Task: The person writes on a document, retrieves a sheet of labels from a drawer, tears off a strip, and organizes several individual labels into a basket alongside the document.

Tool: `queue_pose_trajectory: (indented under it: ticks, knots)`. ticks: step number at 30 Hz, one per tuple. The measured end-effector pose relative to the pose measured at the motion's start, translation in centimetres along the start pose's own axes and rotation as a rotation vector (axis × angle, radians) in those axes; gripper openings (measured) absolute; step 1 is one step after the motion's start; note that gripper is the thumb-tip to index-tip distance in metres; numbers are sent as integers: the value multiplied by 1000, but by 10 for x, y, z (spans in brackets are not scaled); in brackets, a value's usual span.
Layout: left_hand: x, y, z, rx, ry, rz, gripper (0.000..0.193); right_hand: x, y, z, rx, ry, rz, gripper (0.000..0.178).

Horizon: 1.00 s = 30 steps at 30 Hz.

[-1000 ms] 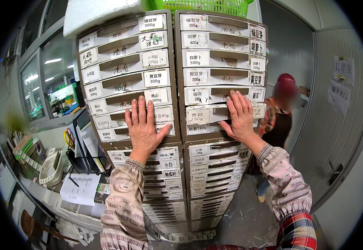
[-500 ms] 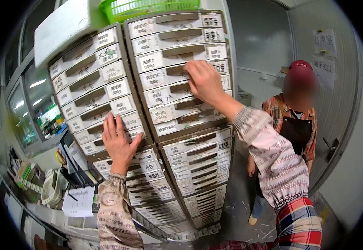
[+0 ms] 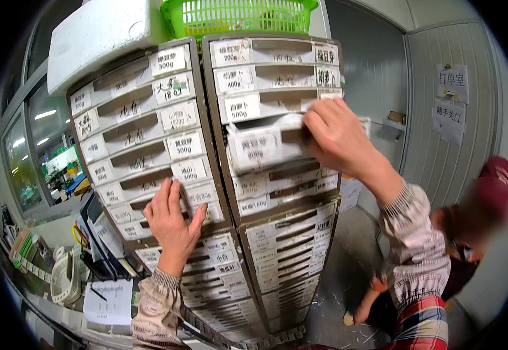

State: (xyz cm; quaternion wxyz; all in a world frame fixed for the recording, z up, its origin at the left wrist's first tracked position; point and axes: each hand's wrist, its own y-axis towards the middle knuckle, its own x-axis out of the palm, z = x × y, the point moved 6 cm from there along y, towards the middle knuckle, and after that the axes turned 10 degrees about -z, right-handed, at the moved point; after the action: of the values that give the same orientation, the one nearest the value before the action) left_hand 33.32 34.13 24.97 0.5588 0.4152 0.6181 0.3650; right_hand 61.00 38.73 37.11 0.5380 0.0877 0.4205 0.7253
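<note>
Drawer (image 3: 257, 146) juts from R cabinet (image 3: 209, 81), 4th row down. R hand (image 3: 337, 131) curled on its front, fingertips hidden; L hand (image 3: 175, 224) loosely spread, holds nothing, on drawer fronts (image 3: 187, 146) L of cabinet. Prob. best: slide level, no twist.

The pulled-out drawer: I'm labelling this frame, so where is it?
In the head view, the pulled-out drawer is in the right cabinet, fourth from the top, with the right hand at its front.
</note>
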Motion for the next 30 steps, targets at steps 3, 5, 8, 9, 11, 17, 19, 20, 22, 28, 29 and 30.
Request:
queue_pose_trajectory:
  ticks: [3,5,8,9,11,17,19,20,22,28,29,30]
  knots:
    - [-25,28,6,37,-359,79,56,-52,2,-11,49,138,-59,23]
    - [-32,53,23,194,-582,129,57,-73,7,-5,35,268,-210,19]
    - [-33,92,49,346,-873,41,65,-65,7,32,159,974,-379,18]
    - [-29,99,58,365,-970,19,67,-57,10,55,266,1061,-355,27]
    - [-20,100,74,347,-1051,28,71,-17,14,79,339,859,-581,50]
    - [-14,90,88,276,-890,86,73,29,2,73,248,833,-863,59]
    - [-18,88,96,281,-823,56,62,9,5,70,191,757,-836,44]
    - [-26,91,97,293,-850,40,60,3,7,74,159,797,-795,43]
    - [-25,87,97,278,-889,20,60,3,1,80,100,877,-727,41]
    - [3,70,83,184,-1058,157,69,2,6,105,117,1055,-848,23]
    - [6,68,73,205,-1058,182,65,4,9,105,71,1049,-858,23]
    - [2,74,71,314,-1038,106,59,4,14,104,17,1054,-835,21]
